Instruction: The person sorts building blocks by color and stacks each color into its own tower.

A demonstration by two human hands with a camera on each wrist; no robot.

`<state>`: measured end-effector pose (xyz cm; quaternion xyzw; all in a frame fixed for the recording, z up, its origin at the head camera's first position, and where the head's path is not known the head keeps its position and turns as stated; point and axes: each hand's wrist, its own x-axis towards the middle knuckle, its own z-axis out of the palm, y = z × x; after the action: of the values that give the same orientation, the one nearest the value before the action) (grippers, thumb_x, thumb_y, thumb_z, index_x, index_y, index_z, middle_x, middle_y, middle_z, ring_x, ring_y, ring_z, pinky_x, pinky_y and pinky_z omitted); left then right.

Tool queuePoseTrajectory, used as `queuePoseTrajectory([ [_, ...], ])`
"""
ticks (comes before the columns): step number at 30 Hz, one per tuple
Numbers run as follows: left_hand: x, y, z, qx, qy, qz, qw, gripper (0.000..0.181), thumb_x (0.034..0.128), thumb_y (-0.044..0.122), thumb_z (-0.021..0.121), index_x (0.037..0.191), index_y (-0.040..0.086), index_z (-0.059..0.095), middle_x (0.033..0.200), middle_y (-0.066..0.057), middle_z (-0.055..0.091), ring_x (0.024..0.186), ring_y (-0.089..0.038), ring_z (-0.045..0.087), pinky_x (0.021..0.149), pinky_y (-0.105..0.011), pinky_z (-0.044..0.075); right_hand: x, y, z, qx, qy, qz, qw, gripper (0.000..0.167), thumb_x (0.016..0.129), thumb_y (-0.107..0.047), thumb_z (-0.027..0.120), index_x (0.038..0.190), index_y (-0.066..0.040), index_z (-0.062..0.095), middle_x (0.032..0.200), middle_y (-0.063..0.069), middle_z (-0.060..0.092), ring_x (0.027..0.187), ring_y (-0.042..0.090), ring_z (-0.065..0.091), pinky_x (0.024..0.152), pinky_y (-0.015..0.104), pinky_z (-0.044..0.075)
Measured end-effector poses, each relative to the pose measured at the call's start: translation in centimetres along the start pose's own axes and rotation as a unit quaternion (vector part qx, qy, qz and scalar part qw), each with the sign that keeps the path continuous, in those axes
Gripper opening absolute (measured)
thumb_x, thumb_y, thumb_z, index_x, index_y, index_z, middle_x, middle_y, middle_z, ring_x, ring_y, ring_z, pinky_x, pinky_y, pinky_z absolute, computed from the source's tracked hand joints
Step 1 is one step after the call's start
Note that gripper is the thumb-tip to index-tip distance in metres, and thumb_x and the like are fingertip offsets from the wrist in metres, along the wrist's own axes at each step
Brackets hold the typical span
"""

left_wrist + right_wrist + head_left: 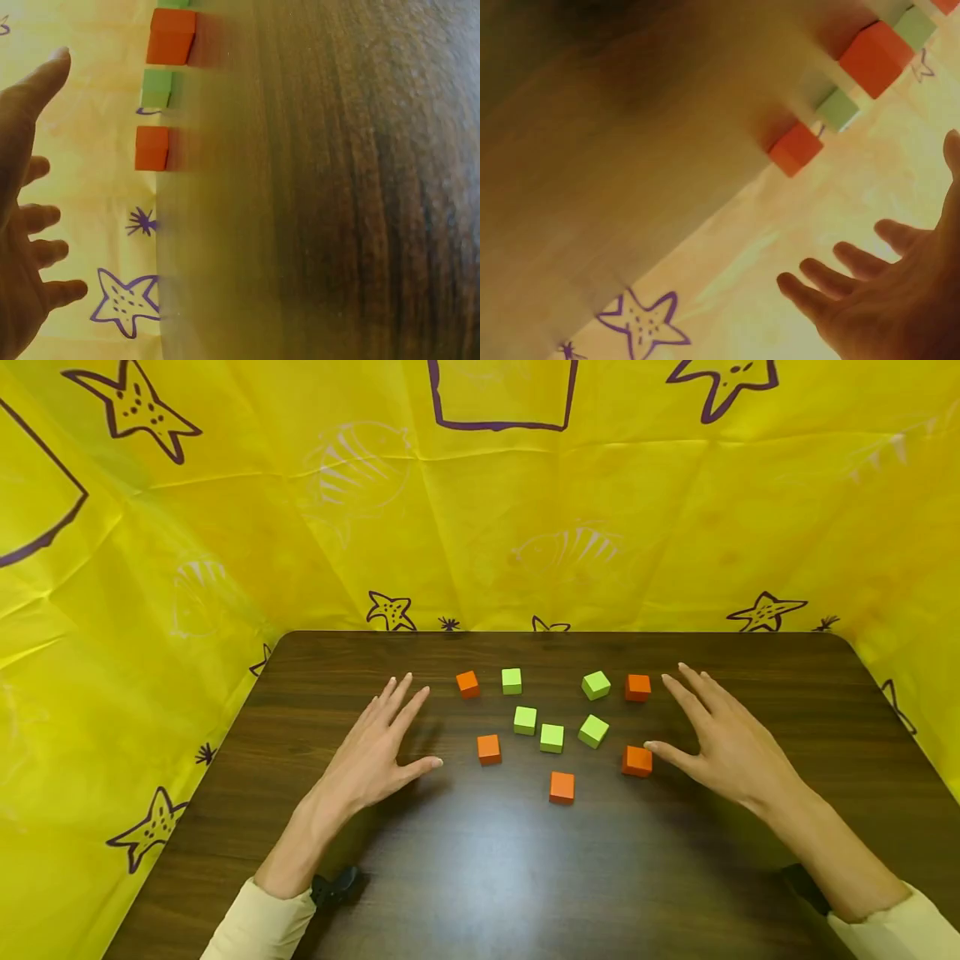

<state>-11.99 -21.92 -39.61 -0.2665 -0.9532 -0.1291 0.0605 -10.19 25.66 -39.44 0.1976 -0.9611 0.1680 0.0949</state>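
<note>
Several orange and green cubes lie scattered on the dark wooden table [480, 877]. My left hand [371, 756] hovers left of them, fingers spread and holding nothing; the closest are an orange cube [489, 749] and a farther orange cube [467, 684]. On the other side, my right hand [731, 743] is spread too, its thumb tip beside an orange cube [637, 761]; whether they touch I cannot tell. Another orange cube [637, 687] lies near its fingertips. Between the hands sit green cubes, among them one green cube [551, 738], with an orange cube [562, 787] in front.
A yellow cloth [480, 510] printed with starfish and fish hangs behind the table and along its left and right sides. Dark straps [337, 885] show at both wrists, beside light sleeves [262, 922].
</note>
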Motion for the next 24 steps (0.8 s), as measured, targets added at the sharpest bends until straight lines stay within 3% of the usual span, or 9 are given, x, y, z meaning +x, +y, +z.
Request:
queuePoseTrajectory([
  [7, 0.2, 0.0, 0.2, -0.031, 0.011, 0.024, 0.9992, 0.097, 0.0852, 0.055, 0.073, 0.16, 0.023, 0.02, 0.165, -0.002, 0.014, 0.149, -0.031, 0.023, 0.115, -0.054, 0.029, 0.5, -1.4, 0.1, 0.0, 0.021, -0.027, 0.9994, 0.09, 0.083, -0.051, 0.076, 0.155, -0.014, 0.035, 0.161, 0.011, 0.026, 0.137, 0.045, 0.036, 0.106, 0.062, 0.035],
  [15, 0.4, 0.5, 0.2, -0.124, 0.001, 0.003, 0.9923, 0.092, 0.0835, 0.051, 0.077, 0.158, 0.029, 0.027, 0.164, 0.006, 0.019, 0.148, -0.024, 0.025, 0.11, -0.057, 0.036, 1.6, -2.9, 0.7, 0.016, 0.054, -0.055, 0.9969, 0.091, 0.079, -0.045, 0.082, 0.152, -0.014, 0.04, 0.156, 0.012, 0.037, 0.13, 0.043, 0.046, 0.102, 0.06, 0.04],
  [24, 0.7, 0.8, 0.9, -0.168, 0.014, 0.013, 0.9856, 0.084, 0.0834, 0.044, 0.079, 0.154, 0.024, 0.038, 0.16, 0.005, 0.03, 0.143, -0.024, 0.036, 0.109, -0.051, 0.039, 2.8, -4.4, 1.8, 0.044, 0.061, -0.084, 0.9936, 0.086, 0.079, -0.039, 0.083, 0.149, -0.01, 0.044, 0.151, 0.01, 0.043, 0.129, 0.036, 0.048, 0.099, 0.055, 0.046],
])
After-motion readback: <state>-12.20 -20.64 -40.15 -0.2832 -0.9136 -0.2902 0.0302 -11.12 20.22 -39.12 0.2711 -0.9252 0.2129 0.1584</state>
